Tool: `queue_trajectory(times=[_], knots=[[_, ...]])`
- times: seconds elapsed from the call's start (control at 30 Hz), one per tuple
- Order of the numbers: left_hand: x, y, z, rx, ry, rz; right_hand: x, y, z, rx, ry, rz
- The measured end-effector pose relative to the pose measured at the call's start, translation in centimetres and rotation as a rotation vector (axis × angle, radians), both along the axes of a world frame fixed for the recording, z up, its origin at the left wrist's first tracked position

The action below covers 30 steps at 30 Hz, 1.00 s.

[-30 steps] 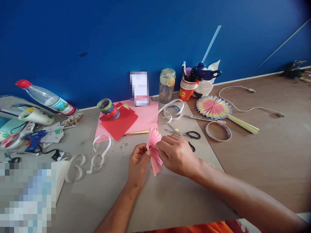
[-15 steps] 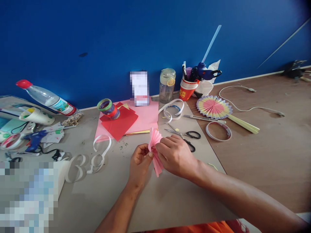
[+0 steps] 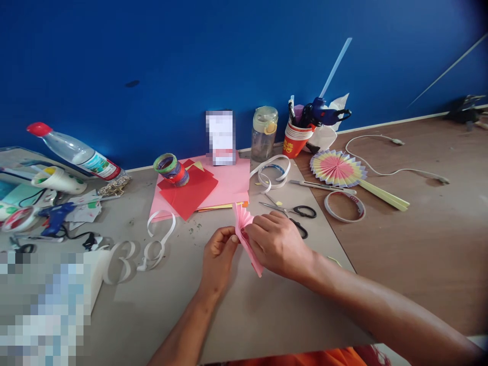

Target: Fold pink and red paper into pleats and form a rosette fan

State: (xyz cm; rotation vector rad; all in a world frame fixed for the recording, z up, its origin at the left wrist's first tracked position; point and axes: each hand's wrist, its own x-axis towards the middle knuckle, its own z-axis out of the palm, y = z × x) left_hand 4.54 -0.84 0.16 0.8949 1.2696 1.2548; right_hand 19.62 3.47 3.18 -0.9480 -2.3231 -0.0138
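Note:
A pleated pink paper fan (image 3: 249,250) is held up between my two hands over the grey board. My left hand (image 3: 220,253) pinches its left side near the middle, thumb and fingers closed. From the right, my right hand (image 3: 277,245) curls its fingers around the other side and hides part of the folds. The upper pleats are slightly spread, and the lower part is a narrow strip pointing down and right. Just beyond my right hand lie black-handled scissors (image 3: 305,211), partly covered by that hand.
Red paper (image 3: 188,195) and pink sheets (image 3: 240,178) lie ahead, with a small painted pot (image 3: 171,170) on top. A finished paper fan (image 3: 339,169), a tape roll (image 3: 345,206) and a utility knife (image 3: 324,186) sit right. A blue glue gun (image 3: 57,218) and a bottle (image 3: 86,157) are left.
The pink paper fan has turned: its lower strip now slants further right and its upper pleats show narrower. Both hands keep their grip. The view has shifted slightly.

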Motion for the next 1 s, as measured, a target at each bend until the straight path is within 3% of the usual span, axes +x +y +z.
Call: queue_trajectory(times=[0.37, 0.73, 0.87, 1.0], knots=[[-0.4, -0.1, -0.6, 0.085, 0.344, 0.043, -0.2, -0.2, -1.1, -0.040, -0.054, 0.009], [-1.0, -0.1, -0.1, 0.410, 0.675, -0.109, 0.1, 0.2, -0.7, -0.151, 0.014, 0.035], [-1.1, -0.2, -0.4, 0.574, 0.928, -0.057, 0.1, 0.2, -0.6, -0.190, -0.023, 0.029], [-1.1, -0.1, 0.1, 0.555, 1.029, 0.005, 0.1, 0.2, -0.6, -0.231, -0.029, 0.038]])
